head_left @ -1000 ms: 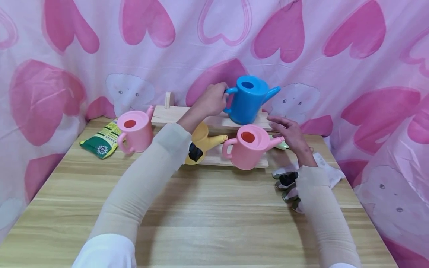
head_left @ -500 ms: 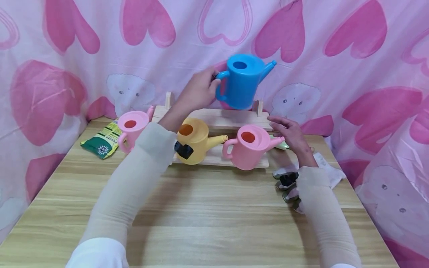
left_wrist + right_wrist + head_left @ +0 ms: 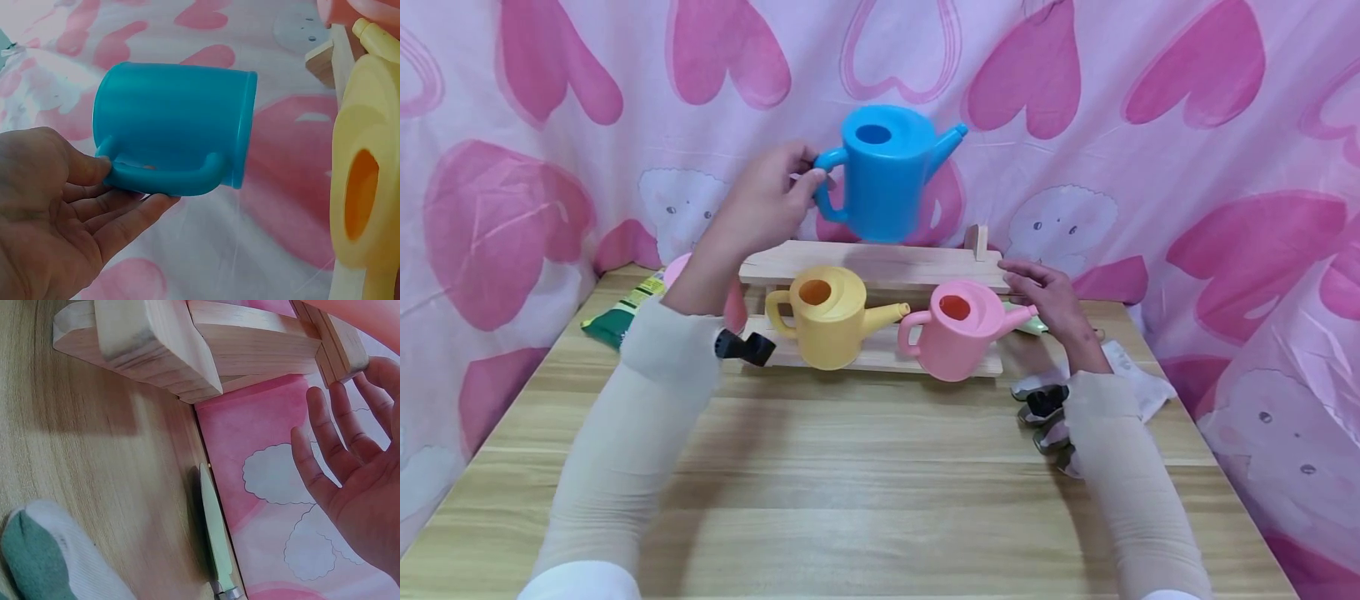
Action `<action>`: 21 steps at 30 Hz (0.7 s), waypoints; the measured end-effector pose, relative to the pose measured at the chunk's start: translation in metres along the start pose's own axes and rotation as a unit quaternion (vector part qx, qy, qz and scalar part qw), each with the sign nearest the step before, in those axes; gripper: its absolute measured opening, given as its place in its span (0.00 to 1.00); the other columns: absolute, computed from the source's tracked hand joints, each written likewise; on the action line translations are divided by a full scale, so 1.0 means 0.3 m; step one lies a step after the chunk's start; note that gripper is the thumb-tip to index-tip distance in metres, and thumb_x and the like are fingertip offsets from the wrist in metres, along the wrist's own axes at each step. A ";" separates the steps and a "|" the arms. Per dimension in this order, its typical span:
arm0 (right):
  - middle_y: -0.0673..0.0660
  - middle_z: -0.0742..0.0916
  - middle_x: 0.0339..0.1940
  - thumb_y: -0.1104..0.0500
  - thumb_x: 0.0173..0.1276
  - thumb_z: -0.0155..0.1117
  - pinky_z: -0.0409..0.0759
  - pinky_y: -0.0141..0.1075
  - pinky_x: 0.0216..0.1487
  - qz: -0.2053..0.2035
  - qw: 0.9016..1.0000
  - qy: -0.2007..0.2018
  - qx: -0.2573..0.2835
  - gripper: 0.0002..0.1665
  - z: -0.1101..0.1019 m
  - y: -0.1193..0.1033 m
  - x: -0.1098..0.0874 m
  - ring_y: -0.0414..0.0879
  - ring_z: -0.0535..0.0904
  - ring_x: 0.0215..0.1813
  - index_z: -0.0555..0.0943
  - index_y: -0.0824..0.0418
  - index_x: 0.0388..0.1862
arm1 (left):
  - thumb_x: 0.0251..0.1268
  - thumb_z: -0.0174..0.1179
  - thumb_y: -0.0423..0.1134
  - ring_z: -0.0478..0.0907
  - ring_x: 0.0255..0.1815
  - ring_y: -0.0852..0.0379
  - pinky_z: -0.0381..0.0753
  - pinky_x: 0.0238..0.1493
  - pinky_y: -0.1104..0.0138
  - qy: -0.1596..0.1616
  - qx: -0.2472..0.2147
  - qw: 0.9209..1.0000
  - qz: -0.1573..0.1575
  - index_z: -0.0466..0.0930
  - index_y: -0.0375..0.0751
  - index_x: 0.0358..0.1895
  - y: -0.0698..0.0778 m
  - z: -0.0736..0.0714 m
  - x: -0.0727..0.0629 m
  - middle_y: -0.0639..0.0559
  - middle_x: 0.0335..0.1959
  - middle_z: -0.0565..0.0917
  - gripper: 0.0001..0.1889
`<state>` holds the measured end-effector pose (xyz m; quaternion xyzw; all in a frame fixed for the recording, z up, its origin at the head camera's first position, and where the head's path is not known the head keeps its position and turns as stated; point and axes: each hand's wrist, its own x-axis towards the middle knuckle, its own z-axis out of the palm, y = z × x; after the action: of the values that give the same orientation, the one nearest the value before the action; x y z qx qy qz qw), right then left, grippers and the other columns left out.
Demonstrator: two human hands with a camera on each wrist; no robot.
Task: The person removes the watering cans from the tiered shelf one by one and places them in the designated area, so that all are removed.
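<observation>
Left hand [image 3: 767, 204] grips the blue watering can [image 3: 883, 171] by its handle, above the wooden rack [image 3: 880, 262]. Right hand [image 3: 1048, 300] hovers with fingers spread, just right of the rack.

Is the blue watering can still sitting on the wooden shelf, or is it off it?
Apart. In the head view the left hand holds the blue watering can by its handle, with pink cloth showing between its base and the wooden shelf.

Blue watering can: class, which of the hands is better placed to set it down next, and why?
Left. The left hand already holds the blue watering can by its handle in mid-air; the right hand is open beside the pink can.
</observation>
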<state>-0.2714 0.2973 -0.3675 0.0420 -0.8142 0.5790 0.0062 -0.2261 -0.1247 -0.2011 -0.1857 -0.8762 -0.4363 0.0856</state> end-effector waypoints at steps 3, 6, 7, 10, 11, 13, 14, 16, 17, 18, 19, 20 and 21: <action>0.62 0.76 0.72 0.52 0.78 0.64 0.85 0.34 0.51 0.000 1.000 -0.002 0.008 0.28 0.000 -0.005 -0.002 0.37 0.87 0.45 0.77 0.64 0.71 | 0.83 0.49 0.39 0.80 0.53 0.47 0.83 0.58 0.55 0.014 0.002 1.000 -0.008 0.73 0.31 0.62 -0.001 -0.030 -0.039 0.41 0.54 0.81 0.16; 0.61 0.76 0.72 0.50 0.78 0.64 0.85 0.35 0.51 0.001 1.000 -0.002 0.007 0.28 0.002 -0.010 -0.008 0.38 0.87 0.46 0.77 0.62 0.71 | 0.83 0.50 0.41 0.81 0.54 0.47 0.82 0.59 0.54 0.029 0.014 0.999 -0.018 0.74 0.33 0.63 -0.007 -0.056 -0.077 0.42 0.55 0.81 0.17; 0.61 0.76 0.72 0.49 0.77 0.64 0.84 0.37 0.52 0.001 1.000 0.000 0.005 0.29 0.003 -0.011 -0.008 0.39 0.87 0.47 0.78 0.61 0.71 | 0.83 0.50 0.41 0.81 0.54 0.47 0.82 0.59 0.53 0.034 0.014 0.999 -0.020 0.74 0.34 0.63 -0.010 -0.065 -0.089 0.43 0.55 0.81 0.17; 0.59 0.77 0.71 0.46 0.76 0.66 0.84 0.40 0.53 -0.005 1.000 0.002 -0.007 0.30 0.008 -0.014 -0.010 0.41 0.87 0.47 0.79 0.59 0.70 | 0.83 0.51 0.41 0.82 0.54 0.45 0.82 0.59 0.50 0.044 0.018 0.998 -0.029 0.74 0.33 0.62 -0.021 -0.094 -0.126 0.42 0.55 0.82 0.17; 0.59 0.78 0.70 0.46 0.75 0.66 0.84 0.41 0.53 -0.006 1.000 0.003 -0.010 0.30 0.010 -0.017 -0.011 0.42 0.87 0.47 0.79 0.59 0.70 | 0.83 0.51 0.41 0.82 0.53 0.44 0.82 0.59 0.50 0.046 0.019 0.998 -0.031 0.74 0.33 0.62 -0.025 -0.104 -0.139 0.41 0.55 0.82 0.17; 0.58 0.78 0.70 0.45 0.75 0.67 0.85 0.40 0.53 -0.007 1.000 0.005 -0.011 0.30 0.014 -0.019 -0.013 0.42 0.87 0.47 0.80 0.59 0.69 | 0.83 0.51 0.42 0.83 0.54 0.43 0.82 0.59 0.48 0.052 0.026 0.998 -0.039 0.74 0.34 0.63 -0.033 -0.124 -0.164 0.41 0.56 0.81 0.18; 0.58 0.78 0.70 0.46 0.75 0.67 0.85 0.40 0.52 -0.009 1.000 0.005 -0.011 0.30 0.015 -0.019 -0.013 0.41 0.87 0.47 0.80 0.60 0.69 | 0.82 0.51 0.42 0.83 0.54 0.43 0.82 0.59 0.48 0.055 0.028 0.997 -0.040 0.74 0.34 0.64 -0.038 -0.134 -0.178 0.41 0.57 0.80 0.18; 0.58 0.78 0.70 0.45 0.75 0.67 0.85 0.41 0.52 -0.008 1.000 0.007 -0.011 0.30 0.017 -0.021 -0.016 0.42 0.87 0.47 0.80 0.59 0.69 | 0.82 0.51 0.43 0.82 0.56 0.41 0.81 0.58 0.47 0.061 0.032 0.997 -0.046 0.73 0.35 0.65 -0.051 -0.154 -0.207 0.42 0.57 0.79 0.19; 0.58 0.78 0.70 0.45 0.75 0.67 0.85 0.41 0.53 -0.008 1.000 0.007 -0.011 0.30 0.017 -0.022 -0.018 0.42 0.87 0.47 0.80 0.59 0.69 | 0.82 0.51 0.43 0.82 0.57 0.41 0.81 0.58 0.46 0.063 0.033 0.996 -0.051 0.73 0.35 0.66 -0.057 -0.164 -0.223 0.42 0.58 0.78 0.19; 0.58 0.78 0.70 0.45 0.74 0.67 0.85 0.42 0.53 -0.008 1.000 0.007 -0.012 0.30 0.017 -0.021 -0.018 0.42 0.87 0.47 0.80 0.59 0.69 | 0.82 0.51 0.44 0.81 0.58 0.40 0.81 0.58 0.45 0.067 0.034 0.996 -0.055 0.72 0.36 0.67 -0.064 -0.174 -0.238 0.42 0.59 0.78 0.20; 0.58 0.78 0.70 0.45 0.74 0.67 0.85 0.42 0.53 -0.008 1.000 0.006 -0.013 0.30 0.017 -0.020 -0.020 0.42 0.87 0.47 0.80 0.59 0.69 | 0.82 0.50 0.44 0.81 0.58 0.40 0.80 0.58 0.45 0.072 0.037 0.995 -0.061 0.72 0.36 0.67 -0.071 -0.183 -0.253 0.42 0.59 0.77 0.20; 0.58 0.78 0.70 0.45 0.74 0.67 0.84 0.43 0.53 -0.008 1.000 0.005 -0.011 0.30 0.017 -0.019 -0.020 0.42 0.87 0.47 0.80 0.58 0.69 | 0.82 0.51 0.44 0.81 0.58 0.39 0.80 0.58 0.46 0.078 0.039 0.994 -0.063 0.72 0.36 0.67 -0.078 -0.193 -0.267 0.42 0.59 0.77 0.21; 0.57 0.78 0.70 0.44 0.74 0.67 0.84 0.43 0.54 -0.007 1.000 0.007 -0.011 0.30 0.016 -0.019 -0.021 0.42 0.87 0.47 0.81 0.58 0.68 | 0.82 0.51 0.44 0.81 0.58 0.39 0.80 0.58 0.46 0.083 0.044 0.993 -0.066 0.72 0.36 0.67 -0.085 -0.203 -0.280 0.42 0.60 0.78 0.21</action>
<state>-0.2643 0.2913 -0.3642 0.0440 -0.8202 0.5701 0.0164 -0.1601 -0.2083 -0.2091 -0.0864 -0.8947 -0.4163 0.1371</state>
